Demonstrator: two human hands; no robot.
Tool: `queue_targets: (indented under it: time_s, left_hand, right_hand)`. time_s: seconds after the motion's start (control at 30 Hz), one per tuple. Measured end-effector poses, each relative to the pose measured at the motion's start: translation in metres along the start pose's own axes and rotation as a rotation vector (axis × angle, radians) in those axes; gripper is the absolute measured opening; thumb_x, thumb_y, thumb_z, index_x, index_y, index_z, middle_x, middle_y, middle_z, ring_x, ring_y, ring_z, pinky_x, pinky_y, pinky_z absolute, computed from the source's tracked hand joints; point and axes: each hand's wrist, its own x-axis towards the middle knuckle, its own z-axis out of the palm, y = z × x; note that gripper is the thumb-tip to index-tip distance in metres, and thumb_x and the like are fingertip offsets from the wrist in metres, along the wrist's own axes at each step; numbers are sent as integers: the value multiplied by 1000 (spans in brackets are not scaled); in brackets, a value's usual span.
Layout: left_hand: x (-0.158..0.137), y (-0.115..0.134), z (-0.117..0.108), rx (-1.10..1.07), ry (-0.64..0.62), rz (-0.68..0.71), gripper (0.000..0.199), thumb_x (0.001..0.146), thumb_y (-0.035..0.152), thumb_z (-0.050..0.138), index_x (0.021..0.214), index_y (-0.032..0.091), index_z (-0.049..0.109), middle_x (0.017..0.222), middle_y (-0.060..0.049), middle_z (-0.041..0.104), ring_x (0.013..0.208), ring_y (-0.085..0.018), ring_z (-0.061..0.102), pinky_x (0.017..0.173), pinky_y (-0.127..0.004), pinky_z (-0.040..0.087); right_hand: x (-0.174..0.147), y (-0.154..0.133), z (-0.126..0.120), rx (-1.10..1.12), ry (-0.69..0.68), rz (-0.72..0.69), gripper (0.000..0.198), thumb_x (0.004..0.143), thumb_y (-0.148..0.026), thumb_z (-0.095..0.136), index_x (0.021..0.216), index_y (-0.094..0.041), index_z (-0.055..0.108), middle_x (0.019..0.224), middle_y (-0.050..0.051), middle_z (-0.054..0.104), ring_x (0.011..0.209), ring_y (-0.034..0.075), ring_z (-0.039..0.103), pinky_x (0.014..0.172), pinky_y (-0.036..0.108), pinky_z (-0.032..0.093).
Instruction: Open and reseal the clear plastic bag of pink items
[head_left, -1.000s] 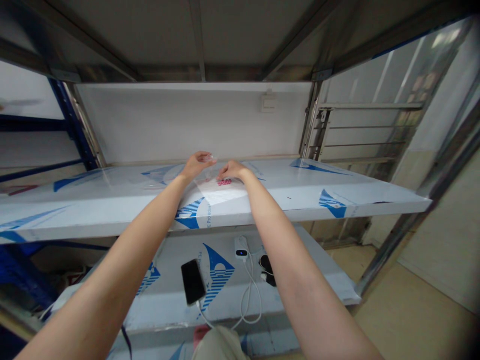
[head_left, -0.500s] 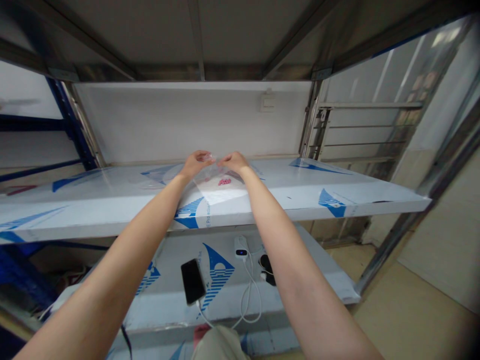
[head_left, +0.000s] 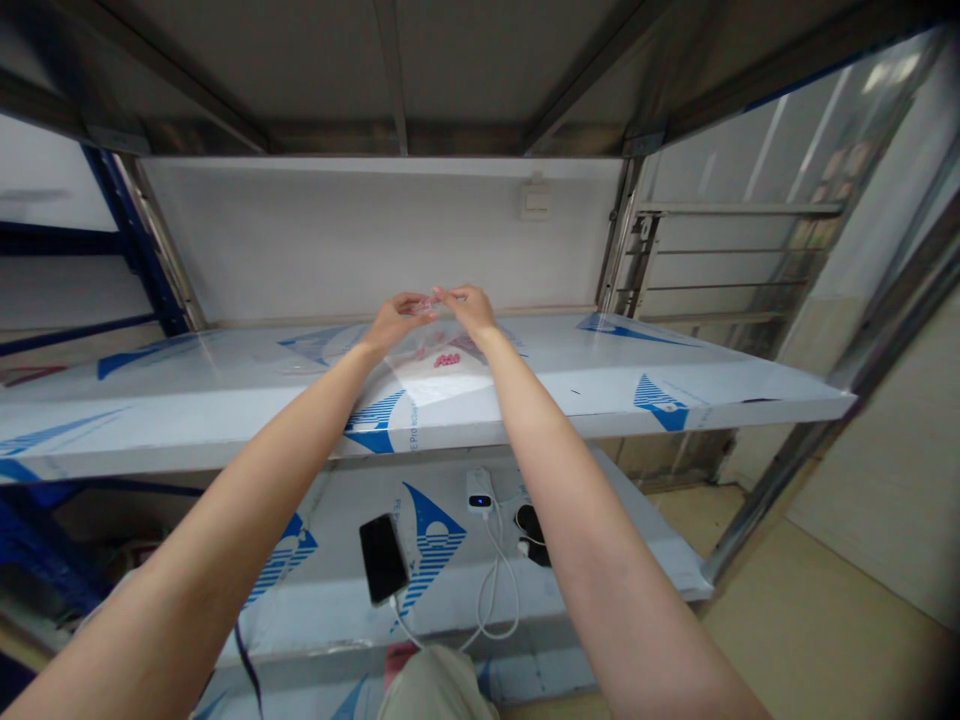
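A clear plastic bag (head_left: pixel 431 345) with small pink pieces (head_left: pixel 447 359) at its bottom hangs just above the white shelf (head_left: pixel 225 390). My left hand (head_left: pixel 397 318) pinches the bag's top edge from the left. My right hand (head_left: pixel 469 305) pinches the same edge from the right. The fingertips of both hands nearly meet at the bag's mouth, at the back of the shelf near the white back panel.
On the lower shelf (head_left: pixel 322 610) lie a black phone (head_left: pixel 382 572), a white power bank (head_left: pixel 480 492) with white cables, and a dark round object (head_left: pixel 531 525). Metal rack posts stand at both sides. A small white switch box (head_left: pixel 534 200) is on the back panel.
My right hand left the pink pieces on the shelf and rose to the bag's top edge. Both hands lifted the bag's mouth and came closer together.
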Motion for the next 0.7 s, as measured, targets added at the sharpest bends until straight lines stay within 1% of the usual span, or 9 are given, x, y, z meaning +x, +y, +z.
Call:
queue_targets:
  time_s: [0.07,0.13,0.2,0.3,0.37,0.47,0.6,0.7]
  left_hand:
    - [1,-3,-2,-2,12,-16,45,60,36,79,98,15,65,102,-9,68,97,-20,60,92,-35,45]
    - [2,-6,-4,-1,13,-25,46,59,35,79,98,15,65,103,-10,68,96,-20,60,92,-34,44]
    - [2,-8,-6,6,23,-30,46,59,36,79,97,14,65,103,-11,68,96,-20,60,92,-34,44]
    - [3,-10,-8,15,59,-34,46,60,37,79,98,13,66,102,-11,68,95,-20,60,92,-34,44]
    - [4,-11,-9,12,68,-37,47,60,37,80,98,13,65,102,-11,68,95,-20,60,91,-34,44]
    - [5,-14,-10,11,74,-41,48,58,38,80,97,14,65,100,-11,68,95,-21,60,91,-35,45]
    - [6,-17,-13,19,88,-32,49,58,42,80,97,16,65,101,-11,67,96,-21,60,91,-35,45]
    - [7,-18,-15,17,96,-35,50,58,43,80,97,16,65,104,-11,68,97,-21,60,92,-37,45]
  right_hand:
    - [1,-2,-1,-17,14,-21,35,96,-38,44,104,-19,73,109,7,68,108,19,58,94,26,40]
    - [3,-2,-2,-23,73,-33,32,96,-28,43,114,-20,69,115,7,65,112,18,54,96,25,39]
    - [5,0,-2,-10,140,-14,34,91,-18,47,120,-20,64,121,9,61,112,16,54,96,24,39]
    - [6,4,-1,57,185,51,41,82,-7,52,121,-17,62,125,11,58,105,14,57,94,23,42]
    - [4,5,-1,109,165,85,41,78,-4,55,118,-15,63,123,11,59,102,13,59,92,22,44]
    - [1,2,-1,146,78,123,38,75,-3,58,111,-14,65,118,9,64,102,14,62,90,22,46]
    - [-4,-2,-1,113,-30,181,37,75,1,54,108,-13,67,112,9,67,102,14,63,90,22,47]
    - [-6,-3,2,94,-86,189,41,74,4,49,107,-11,67,110,10,68,101,14,63,87,22,48]
